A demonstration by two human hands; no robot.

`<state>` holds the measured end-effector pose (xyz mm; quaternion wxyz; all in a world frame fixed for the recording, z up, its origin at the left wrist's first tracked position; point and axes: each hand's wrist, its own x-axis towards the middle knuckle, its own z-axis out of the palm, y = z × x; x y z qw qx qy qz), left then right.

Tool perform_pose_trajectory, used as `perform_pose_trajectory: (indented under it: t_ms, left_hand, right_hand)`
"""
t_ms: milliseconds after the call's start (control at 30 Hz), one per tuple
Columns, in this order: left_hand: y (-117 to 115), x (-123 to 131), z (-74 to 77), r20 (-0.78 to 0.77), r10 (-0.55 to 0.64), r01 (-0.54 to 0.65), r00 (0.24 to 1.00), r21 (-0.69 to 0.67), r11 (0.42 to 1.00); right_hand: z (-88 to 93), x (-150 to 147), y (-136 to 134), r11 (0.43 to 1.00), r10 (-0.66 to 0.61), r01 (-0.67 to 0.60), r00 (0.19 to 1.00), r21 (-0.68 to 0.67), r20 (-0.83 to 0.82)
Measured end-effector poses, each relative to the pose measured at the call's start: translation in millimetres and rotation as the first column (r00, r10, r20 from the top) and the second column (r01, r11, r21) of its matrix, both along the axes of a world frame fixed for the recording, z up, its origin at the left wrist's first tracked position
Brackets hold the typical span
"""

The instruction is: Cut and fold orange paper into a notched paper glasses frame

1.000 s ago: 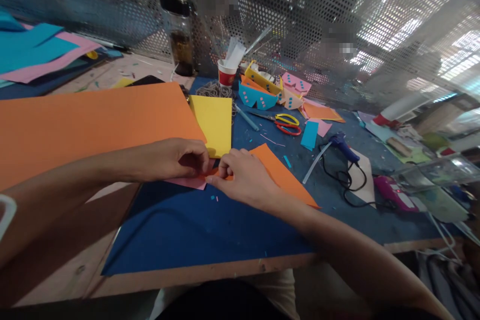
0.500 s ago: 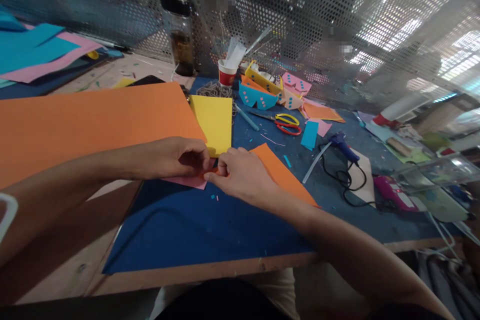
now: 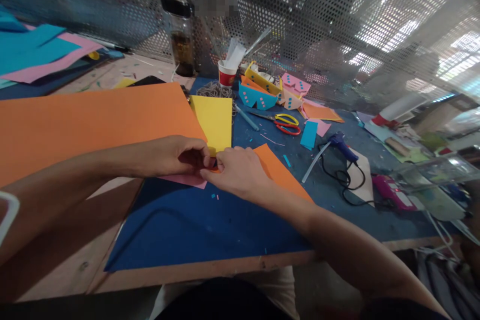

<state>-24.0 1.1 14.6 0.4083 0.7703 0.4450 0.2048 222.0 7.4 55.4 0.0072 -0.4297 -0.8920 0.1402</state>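
Both hands engaged: left hand [image 3: 189, 157] and right hand [image 3: 240, 172] pinch a small orange paper piece [image 3: 215, 170] at the near edge of the yellow paper sheet [image 3: 215, 120]. Fingers hide most of it, so can't tell its shape or any fold.

Risks, my read: uneven pull between the two pinches could crease or tear the piece. Pink paper [image 3: 187, 180], near-left of the yellow sheet, sits under the left fingers — could get dragged. Same for the orange sheet [image 3: 281, 170] to the right, partly under the right hand and forearm. Glue gun [image 3: 342, 147] is well right of the yellow sheet; a snagged cord [image 3: 347, 187] could drag it.

Containers: lidded bottle [image 3: 181, 42], beyond-left of the yellow sheet, holds dark brown liquid. Red-and-white paper cup [image 3: 227, 77], just beyond it, holds whitish strips [image 3: 235, 53]. Clear plastic box [image 3: 442, 170], far right — contents unclear.
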Motion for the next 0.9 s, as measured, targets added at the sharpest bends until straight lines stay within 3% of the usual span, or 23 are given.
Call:
perform_pose_trajectory:
  t_ms: [167,300,467,633,900]
  left_hand:
    - [-0.3,4.0,15.6,-0.001,-0.051,0.051,0.999,-0.032,0.998]
    - [-3.3,7.6,23.3,-0.073,0.01,-0.011,0.997,-0.013,1.0]
    - [-6.2,12.5,13.1,-0.065,0.034,-0.037,0.997,-0.035,0.999]
    - [-9.9,20.3,-4.4,-0.053,0.113,-0.114,0.992,-0.022,0.993]
    - [-18.4,25.0,0.4,-0.065,0.154,-0.152,0.986,0.033,0.988]
  right_hand:
    - [0.2,-4.2,3.4,1.0,0.009,-0.009,1.0,0.005,0.024]
    - [9.2,5.4,9.7,0.996,0.041,-0.04,0.999,-0.082,0.011]
    - [17.0,26.2,10.0,0.975,0.064,-0.091,0.989,-0.203,-0.136]
    - [6.4,25.0,-1.9,0.991,0.012,-0.033,0.988,-0.133,-0.151]
    - [-1.1,19.4,-12.0,0.997,-0.027,0.016,0.989,-0.081,-0.146]
